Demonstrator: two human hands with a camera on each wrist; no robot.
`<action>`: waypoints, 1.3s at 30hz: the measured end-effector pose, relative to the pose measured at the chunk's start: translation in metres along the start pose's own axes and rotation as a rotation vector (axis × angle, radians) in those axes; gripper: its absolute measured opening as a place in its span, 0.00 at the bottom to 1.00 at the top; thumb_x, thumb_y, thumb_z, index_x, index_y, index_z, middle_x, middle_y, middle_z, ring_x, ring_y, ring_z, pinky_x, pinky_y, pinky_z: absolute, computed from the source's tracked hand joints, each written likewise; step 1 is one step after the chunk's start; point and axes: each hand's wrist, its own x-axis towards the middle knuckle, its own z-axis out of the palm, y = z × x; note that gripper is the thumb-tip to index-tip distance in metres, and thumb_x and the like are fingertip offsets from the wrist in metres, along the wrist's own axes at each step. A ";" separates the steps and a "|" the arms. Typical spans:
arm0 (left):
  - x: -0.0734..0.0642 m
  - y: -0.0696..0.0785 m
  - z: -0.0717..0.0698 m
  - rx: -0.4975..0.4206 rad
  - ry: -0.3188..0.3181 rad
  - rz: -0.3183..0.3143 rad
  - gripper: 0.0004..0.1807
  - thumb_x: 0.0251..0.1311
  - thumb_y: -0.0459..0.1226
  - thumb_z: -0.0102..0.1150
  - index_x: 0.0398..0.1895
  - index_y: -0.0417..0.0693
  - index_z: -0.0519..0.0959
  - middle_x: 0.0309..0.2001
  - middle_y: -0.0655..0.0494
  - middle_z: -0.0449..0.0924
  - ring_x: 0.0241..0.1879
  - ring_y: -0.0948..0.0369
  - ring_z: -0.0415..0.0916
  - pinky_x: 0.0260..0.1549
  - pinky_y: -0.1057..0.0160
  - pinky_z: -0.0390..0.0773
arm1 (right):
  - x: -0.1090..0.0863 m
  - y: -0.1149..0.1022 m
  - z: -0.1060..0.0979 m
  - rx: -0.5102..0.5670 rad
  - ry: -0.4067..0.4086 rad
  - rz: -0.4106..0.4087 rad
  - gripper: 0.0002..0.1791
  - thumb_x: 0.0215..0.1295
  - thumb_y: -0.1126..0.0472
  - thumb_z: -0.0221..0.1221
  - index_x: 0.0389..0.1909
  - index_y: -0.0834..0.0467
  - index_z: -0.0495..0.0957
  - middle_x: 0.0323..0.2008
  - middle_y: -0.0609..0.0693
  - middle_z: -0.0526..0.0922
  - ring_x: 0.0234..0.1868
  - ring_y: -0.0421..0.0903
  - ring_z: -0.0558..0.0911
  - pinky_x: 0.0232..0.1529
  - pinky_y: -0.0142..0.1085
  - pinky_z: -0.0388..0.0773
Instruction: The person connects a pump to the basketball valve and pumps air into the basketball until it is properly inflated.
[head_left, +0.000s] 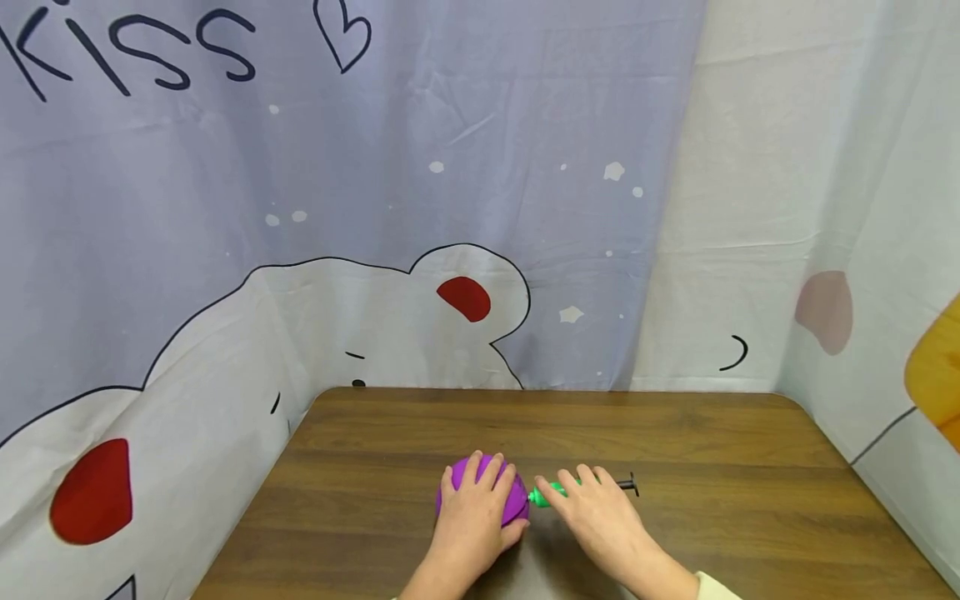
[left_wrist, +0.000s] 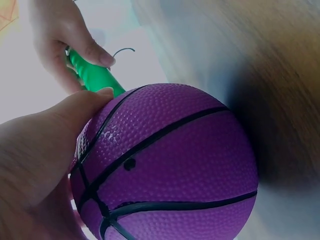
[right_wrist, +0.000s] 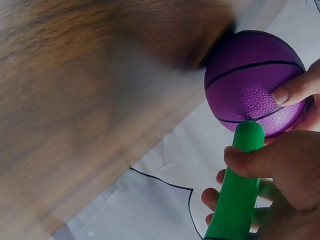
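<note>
A small purple basketball point(head_left: 517, 505) with black seams rests on the wooden table. My left hand point(head_left: 472, 515) grips it from above and the near side, thumb curled round toward the pump. In my right hand point(head_left: 598, 510) is a green hand pump point(right_wrist: 234, 200), held between thumb and fingers. Its tip meets the ball point(right_wrist: 252, 70) at the right side. The pump's black T-shaped handle point(head_left: 632, 484) sticks out to the right beyond the hand. A small dark hole-like spot shows on the ball point(left_wrist: 175, 165) in the left wrist view. The needle itself is hidden.
The brown wooden table point(head_left: 360, 450) spreads around the hands. Behind it and at both sides hangs a printed curtain point(head_left: 420, 200) with cartoon shapes and lettering, reaching down to the table's back edge.
</note>
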 end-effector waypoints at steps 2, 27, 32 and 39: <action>0.000 0.000 0.001 -0.010 -0.003 -0.005 0.38 0.55 0.63 0.67 0.65 0.55 0.76 0.66 0.53 0.75 0.67 0.45 0.69 0.55 0.30 0.74 | -0.001 0.001 0.000 0.006 0.009 -0.003 0.41 0.39 0.66 0.77 0.61 0.46 0.77 0.41 0.49 0.80 0.39 0.51 0.79 0.44 0.43 0.81; 0.003 -0.001 0.004 0.038 0.015 -0.013 0.37 0.51 0.65 0.68 0.61 0.58 0.77 0.63 0.55 0.76 0.65 0.48 0.71 0.53 0.35 0.77 | -0.010 0.012 0.000 0.069 0.035 0.012 0.43 0.35 0.73 0.73 0.59 0.44 0.79 0.40 0.45 0.80 0.31 0.49 0.76 0.37 0.40 0.80; 0.002 -0.001 0.005 0.055 0.032 -0.008 0.37 0.50 0.65 0.68 0.61 0.59 0.77 0.62 0.55 0.77 0.64 0.49 0.71 0.53 0.36 0.77 | -0.011 0.013 0.000 0.078 0.033 0.017 0.44 0.35 0.74 0.73 0.59 0.44 0.79 0.39 0.45 0.79 0.30 0.49 0.74 0.36 0.39 0.80; 0.001 -0.001 0.006 0.073 0.021 -0.007 0.37 0.51 0.66 0.67 0.61 0.59 0.77 0.61 0.56 0.77 0.65 0.49 0.71 0.54 0.37 0.77 | -0.013 0.012 0.000 0.083 0.055 0.012 0.44 0.32 0.74 0.71 0.58 0.45 0.80 0.37 0.45 0.77 0.27 0.47 0.69 0.33 0.38 0.76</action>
